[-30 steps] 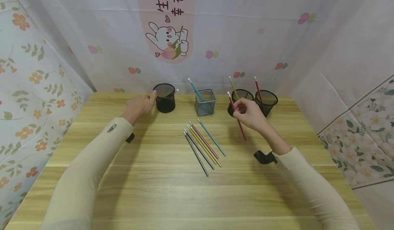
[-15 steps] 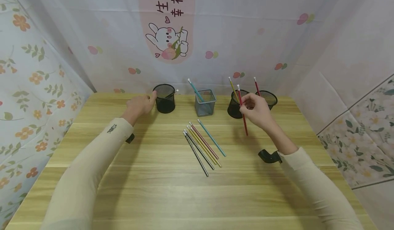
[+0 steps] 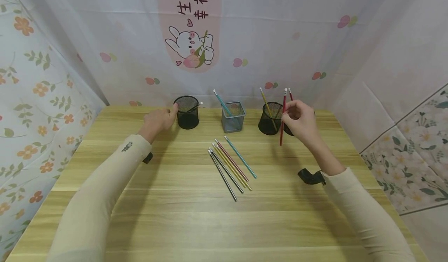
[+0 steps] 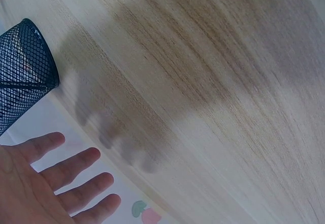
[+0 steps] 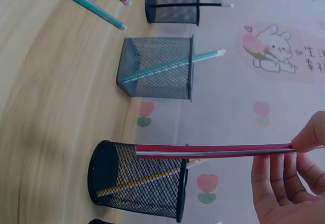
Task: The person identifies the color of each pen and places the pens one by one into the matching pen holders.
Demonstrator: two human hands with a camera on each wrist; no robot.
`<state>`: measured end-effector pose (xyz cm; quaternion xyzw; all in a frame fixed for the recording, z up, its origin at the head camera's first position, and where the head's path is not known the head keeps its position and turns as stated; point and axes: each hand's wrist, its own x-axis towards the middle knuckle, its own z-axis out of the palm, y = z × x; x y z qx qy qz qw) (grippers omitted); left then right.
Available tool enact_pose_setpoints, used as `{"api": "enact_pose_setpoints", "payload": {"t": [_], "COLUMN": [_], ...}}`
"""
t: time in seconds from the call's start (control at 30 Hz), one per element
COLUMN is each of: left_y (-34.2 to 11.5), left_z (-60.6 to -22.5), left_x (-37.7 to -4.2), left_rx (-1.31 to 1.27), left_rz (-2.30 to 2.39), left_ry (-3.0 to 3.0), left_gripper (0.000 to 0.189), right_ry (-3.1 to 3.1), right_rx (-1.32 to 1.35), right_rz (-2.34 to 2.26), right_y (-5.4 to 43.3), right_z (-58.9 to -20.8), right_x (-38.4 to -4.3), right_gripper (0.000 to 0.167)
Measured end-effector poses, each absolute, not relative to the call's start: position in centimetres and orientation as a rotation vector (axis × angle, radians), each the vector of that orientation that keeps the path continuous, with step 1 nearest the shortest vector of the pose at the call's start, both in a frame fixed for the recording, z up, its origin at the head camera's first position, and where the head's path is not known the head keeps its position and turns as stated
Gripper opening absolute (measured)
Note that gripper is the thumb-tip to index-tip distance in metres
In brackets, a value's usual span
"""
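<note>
White backdrop (image 3: 280, 40) behind, fruit motifs, rabbit print (image 3: 190, 46) with Chinese lettering (image 3: 201, 1) above it: 生, 幸, 福 legible, a further character clipped at the top edge, looks like 活. Wood-grain desk (image 3: 157, 223) below. Left sleeve (image 3: 94, 188) has a small dark mark (image 3: 127, 146), too small to read.

Left hand (image 3: 159, 122): fingers extended and spread, thumb at the rim of the left cup; can't confirm contact. Right hand (image 3: 302, 123): thumb and fingertips pinching a red pencil (image 5: 213, 152).

Containers in a row at the back of the desk, left to right:
- left cup (image 3: 188, 118), round black mesh: one black pencil (image 5: 216, 4)
- square cup (image 3: 232, 123), grey mesh: one teal pencil (image 3: 220, 100)
- third cup (image 3: 267, 125), round black mesh: one yellow pencil (image 3: 264, 98)
- fourth cup (image 3: 288, 130), mostly hidden by right hand: red eraser-topped pencil (image 3: 291, 94) sticking up

Pinched red pencil is near vertical, eraser up, in front of third cup's right side, in no cup.

Loose pencils (image 3: 229, 160) mid-desk: two black, two yellow, one red, one teal.
</note>
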<state>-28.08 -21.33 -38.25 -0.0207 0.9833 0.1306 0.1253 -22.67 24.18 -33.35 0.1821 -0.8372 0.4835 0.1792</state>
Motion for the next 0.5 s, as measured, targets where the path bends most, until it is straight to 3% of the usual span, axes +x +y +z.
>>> {"api": "enact_pose_setpoints", "payload": {"t": [0.5], "left_y": [-21.4], "left_z": [-38.3], "left_x": [-28.3], "left_rx": [-0.062], "left_rz": [0.378], "left_ry": [2.857], "left_gripper": [0.105], "right_ry": [-2.212], "right_rx": [0.423], "right_rz": [1.509], "right_y": [24.3], "right_z": [-30.6], "right_x": [-21.7], "right_gripper": [0.017]}}
